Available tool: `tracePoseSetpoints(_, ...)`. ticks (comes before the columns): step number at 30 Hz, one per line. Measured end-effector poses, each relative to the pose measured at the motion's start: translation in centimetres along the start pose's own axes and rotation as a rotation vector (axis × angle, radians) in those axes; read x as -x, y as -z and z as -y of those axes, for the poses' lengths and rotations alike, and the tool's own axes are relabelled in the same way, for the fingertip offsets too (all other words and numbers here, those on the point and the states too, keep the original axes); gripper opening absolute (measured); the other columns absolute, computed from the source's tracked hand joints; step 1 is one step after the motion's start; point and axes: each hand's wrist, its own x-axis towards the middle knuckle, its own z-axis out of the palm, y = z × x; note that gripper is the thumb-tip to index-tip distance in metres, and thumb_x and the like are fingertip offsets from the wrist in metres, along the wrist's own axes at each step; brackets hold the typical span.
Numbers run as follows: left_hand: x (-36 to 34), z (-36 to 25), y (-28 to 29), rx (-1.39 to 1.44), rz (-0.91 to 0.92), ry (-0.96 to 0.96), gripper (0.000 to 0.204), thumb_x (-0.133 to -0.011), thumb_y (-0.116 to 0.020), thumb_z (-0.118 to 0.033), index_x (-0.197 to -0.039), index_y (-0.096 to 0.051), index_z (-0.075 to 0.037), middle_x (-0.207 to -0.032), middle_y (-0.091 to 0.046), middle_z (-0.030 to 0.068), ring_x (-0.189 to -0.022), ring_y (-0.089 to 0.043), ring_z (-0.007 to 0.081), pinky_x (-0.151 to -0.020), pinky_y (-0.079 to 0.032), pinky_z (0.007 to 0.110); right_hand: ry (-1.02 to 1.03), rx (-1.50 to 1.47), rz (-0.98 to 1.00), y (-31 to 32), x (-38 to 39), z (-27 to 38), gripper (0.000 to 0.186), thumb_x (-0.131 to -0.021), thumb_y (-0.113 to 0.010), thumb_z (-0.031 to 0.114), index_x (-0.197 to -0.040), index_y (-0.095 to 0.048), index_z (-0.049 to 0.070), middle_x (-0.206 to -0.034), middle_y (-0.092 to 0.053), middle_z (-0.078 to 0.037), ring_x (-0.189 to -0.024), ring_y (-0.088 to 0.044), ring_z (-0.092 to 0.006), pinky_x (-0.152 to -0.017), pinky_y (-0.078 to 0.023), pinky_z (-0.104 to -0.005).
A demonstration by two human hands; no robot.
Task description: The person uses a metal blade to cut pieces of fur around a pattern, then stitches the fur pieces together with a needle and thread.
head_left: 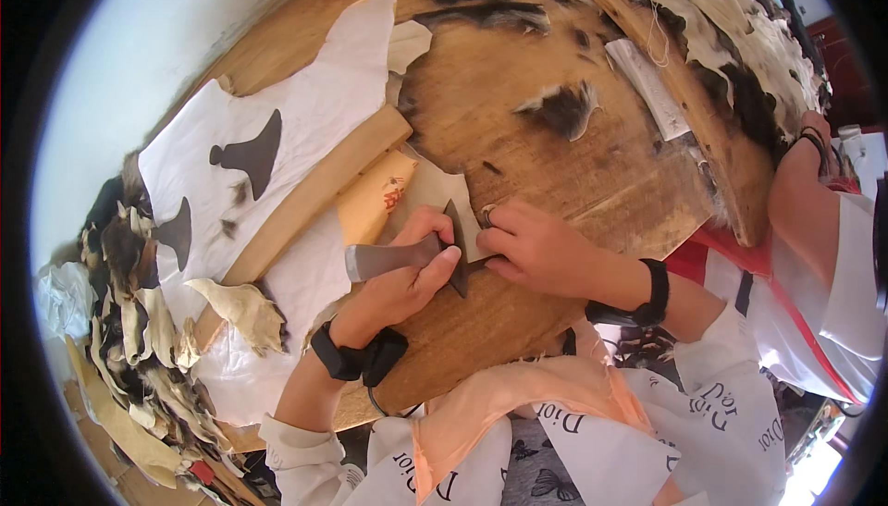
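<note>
My left hand [422,279] is wrapped round a metal blade tool [384,261] with a grey handle and a broad dark cutting edge, which stands upright on a cream piece of hide [425,196] in the middle of the board. My right hand [523,252] is just to the right, fingers bent and pinching the right edge of that hide beside the blade. Under and left of the hide lie a yellow sheet with red marks [375,187], a wooden batten [324,178] and a white cloth [305,71] bearing dark flared cut-out shapes [254,154].
Hide scraps pile along the left edge [139,321] and top right [703,16]. A long plank [731,141] and pale rolled strip [647,90] lie at the right of the wooden board [610,182], near a loose fur scrap [564,108]. Another person's arm [800,191] is at the far right.
</note>
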Motion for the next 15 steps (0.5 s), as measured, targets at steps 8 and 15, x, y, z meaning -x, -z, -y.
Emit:
tracePoseSetpoints(8,-0.4,0.11,-0.52,0.007,-0.043,-0.078,0.016,-0.084,-0.056,-0.011,-0.093,-0.046,-0.003,-0.089,-0.045,0.0088,-0.079,-0.045,0.0198,-0.071,-0.039,0.028,0.213,0.287,0.073,-0.7,0.64,-0.67,0.016,-0.066,-0.06,0.01,-0.079,-0.055,0.003,-0.075,-0.047,-0.007,-0.07,-0.05,-0.0219,-0.061,-0.044,-0.0306)
tracePoseSetpoints(15,-0.87,0.34,-0.55,-0.246,-0.014,-0.256,0.042,-0.072,-0.07,-0.034,-0.089,-0.046,-0.004,-0.084,-0.043,0.0101,-0.073,-0.044,0.0252,-0.064,-0.039,0.032,0.238,0.162,0.027,-1.24,-0.32,-0.72,0.01,-0.065,-0.06,0.014,-0.069,-0.054,0.006,-0.071,-0.048,-0.006,-0.068,-0.052,-0.0218,-0.058,-0.045,-0.0313)
